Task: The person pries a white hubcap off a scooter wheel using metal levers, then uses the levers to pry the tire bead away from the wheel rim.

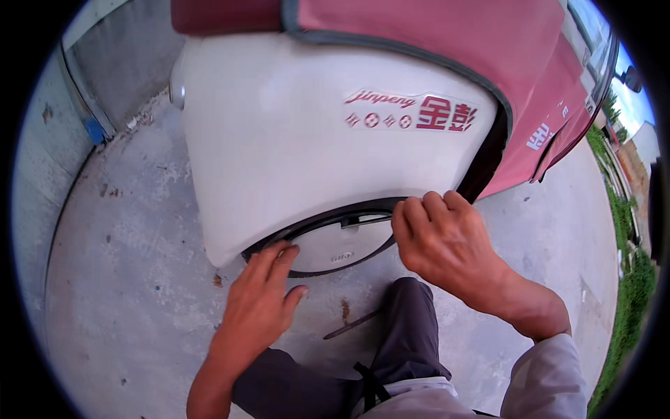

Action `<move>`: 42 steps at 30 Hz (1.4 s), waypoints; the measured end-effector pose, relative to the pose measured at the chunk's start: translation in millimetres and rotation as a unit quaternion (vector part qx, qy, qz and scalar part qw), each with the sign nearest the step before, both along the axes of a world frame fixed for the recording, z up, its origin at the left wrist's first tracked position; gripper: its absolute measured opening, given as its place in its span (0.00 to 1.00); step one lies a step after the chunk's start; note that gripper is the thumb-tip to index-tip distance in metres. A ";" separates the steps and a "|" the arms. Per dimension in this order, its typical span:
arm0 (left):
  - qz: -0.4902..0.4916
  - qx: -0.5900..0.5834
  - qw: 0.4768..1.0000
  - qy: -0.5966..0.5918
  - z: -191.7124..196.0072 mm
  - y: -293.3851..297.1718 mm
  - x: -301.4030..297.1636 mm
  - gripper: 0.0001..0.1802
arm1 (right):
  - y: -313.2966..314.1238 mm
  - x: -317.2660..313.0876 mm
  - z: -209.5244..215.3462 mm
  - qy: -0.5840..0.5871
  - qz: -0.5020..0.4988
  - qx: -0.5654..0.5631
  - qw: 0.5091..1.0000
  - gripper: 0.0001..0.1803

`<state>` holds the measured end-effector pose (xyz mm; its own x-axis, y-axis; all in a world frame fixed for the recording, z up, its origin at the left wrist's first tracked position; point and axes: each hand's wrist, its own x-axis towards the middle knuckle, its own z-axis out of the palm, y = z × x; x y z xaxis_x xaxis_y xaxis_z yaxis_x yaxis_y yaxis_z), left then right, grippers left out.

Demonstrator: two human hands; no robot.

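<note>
Now, by the white fender's (314, 133) lower left, the left hand (257, 297) is held open, fingertips over the wheel's (328, 244) left end. Under the fender's arch the wheel is seen lengthwise, slanted up rightward. By the fender's lower right, the right hand (447, 241) is curled closed; its grip is hidden.

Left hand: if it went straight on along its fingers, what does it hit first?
Probably the dark band above the wheel cover; the left hand looks nearly on it, though depth is unclear. Beyond: the white body panel.
</note>
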<state>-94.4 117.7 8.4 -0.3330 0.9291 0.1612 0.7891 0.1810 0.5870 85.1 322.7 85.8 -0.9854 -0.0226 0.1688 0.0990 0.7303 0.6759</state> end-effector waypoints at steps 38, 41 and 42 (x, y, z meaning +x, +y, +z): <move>0.167 0.190 0.961 0.110 -65.4 63.6 51.2 0.26 | 12.7 17.3 0.5 0.145 0.020 -0.182 0.972 0.06; 0.031 0.251 0.966 0.058 -29.4 89.9 65.7 0.28 | 18.3 23.9 5.1 0.103 -0.005 -0.195 0.975 0.08; -0.002 0.253 0.967 0.031 -15.8 103.4 73.7 0.30 | 20.8 24.4 4.1 0.104 0.002 -0.215 0.971 0.08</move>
